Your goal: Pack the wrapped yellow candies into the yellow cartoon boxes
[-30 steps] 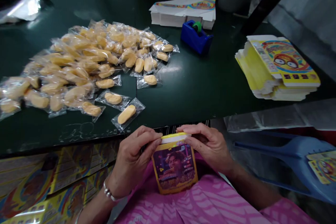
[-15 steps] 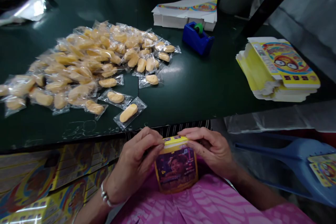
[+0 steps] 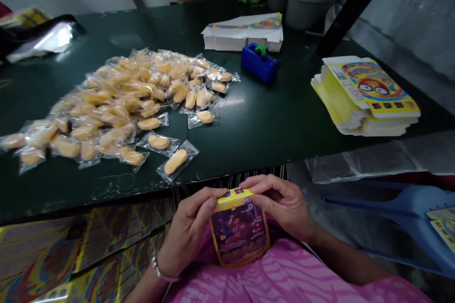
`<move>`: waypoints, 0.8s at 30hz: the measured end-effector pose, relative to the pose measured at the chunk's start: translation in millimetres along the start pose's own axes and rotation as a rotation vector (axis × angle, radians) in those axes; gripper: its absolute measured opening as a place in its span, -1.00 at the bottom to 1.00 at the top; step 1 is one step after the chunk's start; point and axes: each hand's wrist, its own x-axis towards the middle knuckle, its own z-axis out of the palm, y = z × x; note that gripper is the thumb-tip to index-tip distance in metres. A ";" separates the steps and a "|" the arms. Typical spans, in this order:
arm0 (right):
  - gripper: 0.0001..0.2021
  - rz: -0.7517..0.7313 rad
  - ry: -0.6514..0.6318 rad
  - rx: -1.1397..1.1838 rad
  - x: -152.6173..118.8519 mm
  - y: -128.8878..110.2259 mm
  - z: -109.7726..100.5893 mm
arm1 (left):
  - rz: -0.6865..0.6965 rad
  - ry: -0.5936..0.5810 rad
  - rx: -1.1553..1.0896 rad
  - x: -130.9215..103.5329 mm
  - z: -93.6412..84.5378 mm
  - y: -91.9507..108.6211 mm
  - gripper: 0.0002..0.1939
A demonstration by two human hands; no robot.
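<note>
A small printed box point(image 3: 241, 234), yellow along its top edge and dark purple on its face, rests upright against the pink clothing at my lap. My left hand point(image 3: 195, 225) is closed on the box's top left corner, with thumb and fingers at the edge. The top right corner is pinched by my right hand point(image 3: 280, 203). The box's top flap lies flat between both hands. Beyond them, on the green table point(image 3: 249, 137), a wrapped yellow piece point(image 3: 176, 161) lies near the front edge, beside a large heap of similar wrapped pieces point(image 3: 117, 99).
A blue tape dispenser point(image 3: 260, 64) stands before a stack of white cartons point(image 3: 243, 33). Yellow flat boxes point(image 3: 377, 92) are piled at the right. Buckets point(image 3: 313, 4) stand behind. A blue stool point(image 3: 408, 208) is at lower right, printed boxes point(image 3: 88, 251) at lower left.
The box's top flap has come down flat, hiding the white strip seen before. My left hand's fingers have straightened somewhat along the edge. The camera view has tilted up slightly.
</note>
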 end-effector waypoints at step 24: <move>-0.87 0.081 -0.036 0.202 55.7 -12.4 -10.9 | -0.244 0.156 -0.559 55.1 2.4 -1.3 -0.70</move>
